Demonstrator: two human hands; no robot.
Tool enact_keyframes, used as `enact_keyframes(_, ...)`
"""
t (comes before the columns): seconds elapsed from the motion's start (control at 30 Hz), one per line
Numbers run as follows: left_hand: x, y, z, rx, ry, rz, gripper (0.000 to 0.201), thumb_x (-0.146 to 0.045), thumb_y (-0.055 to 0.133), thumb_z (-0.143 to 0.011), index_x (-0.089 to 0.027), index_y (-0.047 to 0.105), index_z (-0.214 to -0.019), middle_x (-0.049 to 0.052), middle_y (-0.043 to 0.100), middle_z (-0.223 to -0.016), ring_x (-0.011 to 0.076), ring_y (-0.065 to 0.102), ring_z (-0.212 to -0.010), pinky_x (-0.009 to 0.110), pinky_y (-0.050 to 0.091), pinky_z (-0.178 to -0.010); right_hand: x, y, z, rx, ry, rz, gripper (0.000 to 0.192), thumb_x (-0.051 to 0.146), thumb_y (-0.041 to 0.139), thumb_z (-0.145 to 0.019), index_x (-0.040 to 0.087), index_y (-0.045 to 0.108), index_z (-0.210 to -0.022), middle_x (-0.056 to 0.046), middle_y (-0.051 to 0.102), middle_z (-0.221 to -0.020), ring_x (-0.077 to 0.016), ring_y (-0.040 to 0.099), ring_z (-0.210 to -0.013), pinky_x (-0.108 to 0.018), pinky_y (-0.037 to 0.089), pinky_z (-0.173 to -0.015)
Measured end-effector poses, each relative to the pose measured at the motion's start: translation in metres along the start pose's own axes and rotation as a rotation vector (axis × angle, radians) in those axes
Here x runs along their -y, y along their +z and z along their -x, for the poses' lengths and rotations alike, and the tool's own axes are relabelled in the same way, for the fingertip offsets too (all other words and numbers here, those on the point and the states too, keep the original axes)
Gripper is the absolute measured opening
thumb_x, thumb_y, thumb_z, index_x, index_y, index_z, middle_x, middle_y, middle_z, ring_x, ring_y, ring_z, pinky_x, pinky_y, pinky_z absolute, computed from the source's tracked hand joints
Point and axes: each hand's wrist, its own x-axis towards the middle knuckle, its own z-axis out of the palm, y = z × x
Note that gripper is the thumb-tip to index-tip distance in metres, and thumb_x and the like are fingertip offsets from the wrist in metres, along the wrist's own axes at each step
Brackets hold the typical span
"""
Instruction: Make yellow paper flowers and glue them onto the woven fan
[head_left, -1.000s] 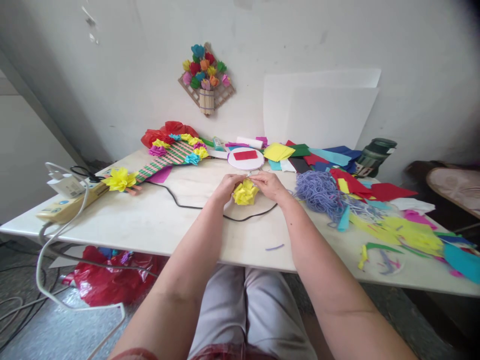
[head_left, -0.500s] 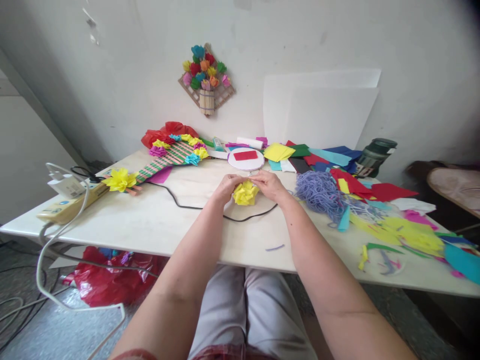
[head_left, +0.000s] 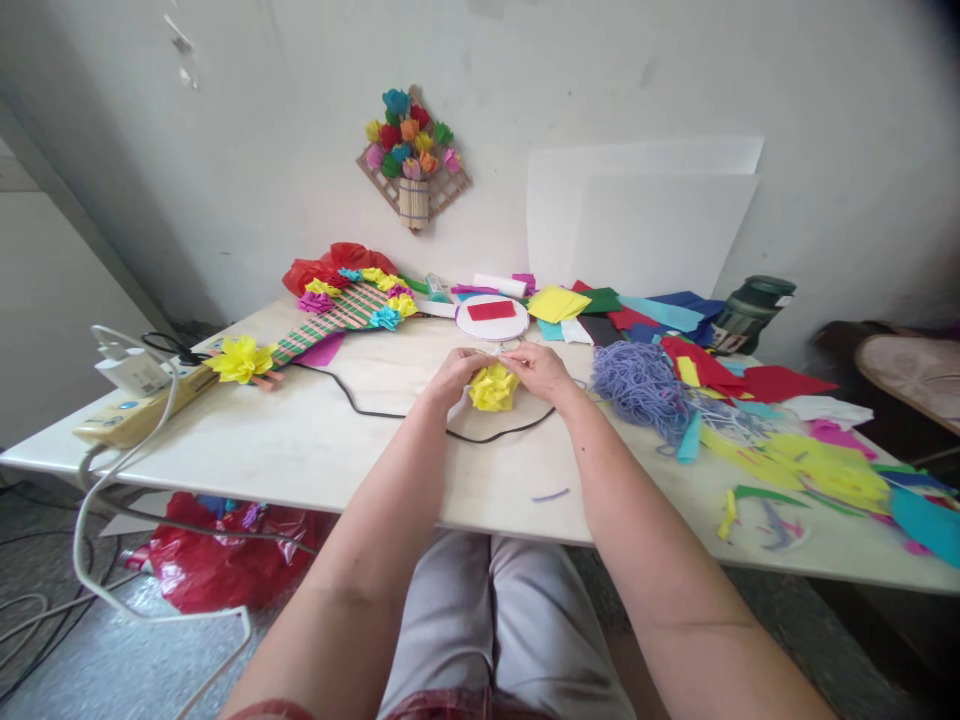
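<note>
Left hand (head_left: 452, 372): fingers pinched on left side of paper flower (head_left: 493, 386).
Paper flower: yellow, crumpled tissue, above mid tabletop (head_left: 300, 450); likely very light, soft, easily torn; best held at gathered base, not petals.
Right hand (head_left: 541, 368): fingers closed on flower's top right.
Black cord (head_left: 390, 412): curving just beneath.
Yarn heap (head_left: 637, 385): close right.
Open room: bare tabletop left and toward near edge.

Pale table (head_left: 315, 450): black cable (head_left: 390, 412), purple yarn (head_left: 637, 385), paper scraps (head_left: 810, 465), power strip (head_left: 135, 410).
</note>
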Motion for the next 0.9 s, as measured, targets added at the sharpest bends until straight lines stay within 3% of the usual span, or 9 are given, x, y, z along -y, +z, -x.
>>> enact_keyframes(0.5,0.0006,-0.0016,-0.0005,0.046,-0.001,-0.073,0.018,-0.027,0.064,-0.058,-0.011,0.061,-0.065,0.0,0.056,-0.054,0.0107,0.05,-0.05,0.023,0.034,-0.05,-0.0054,0.0038,-0.0013,-0.042,-0.034,-0.005,0.014,0.022,0.061,-0.08,0.023,0.074,-0.083,-0.004,0.068,-0.096,-0.0173,0.061,-0.085,-0.028,0.048,-0.073)
enact_keyframes(0.9,0.002,0.0001,-0.0017,0.053,-0.025,-0.053,0.015,-0.023,0.063,-0.06,-0.01,0.063,-0.068,0.001,0.058,-0.057,0.0107,0.052,-0.052,0.023,0.037,-0.052,-0.0016,-0.0005,-0.0024,-0.045,0.032,-0.132,0.009,0.018,0.064,-0.073,0.021,0.073,-0.071,-0.003,0.066,-0.087,-0.0167,0.061,-0.079,-0.028,0.047,-0.068)
